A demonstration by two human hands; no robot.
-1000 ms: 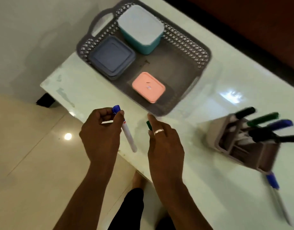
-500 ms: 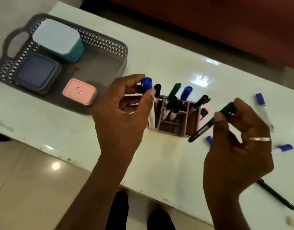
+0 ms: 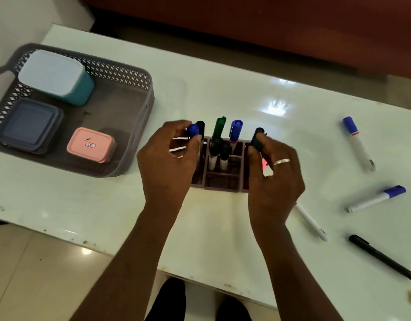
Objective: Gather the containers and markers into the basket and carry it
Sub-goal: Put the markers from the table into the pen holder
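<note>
A grey lattice basket stands at the table's left with a teal container, a dark blue container and a small pink container inside. A mauve marker holder at the centre holds several upright markers. My left hand grips a blue-capped marker at the holder's left side. My right hand grips a green-capped marker at the holder's right side. Both marker bodies are mostly hidden.
Loose on the white table to the right lie two blue-capped markers, a white marker partly under my right wrist, and a black pen. The table's near edge runs below my forearms, with tiled floor beyond.
Both hands have come down to the holder's two sides with their markers. The green-capped marker has swung from a slant to nearly upright. The camera view has shifted slightly.
</note>
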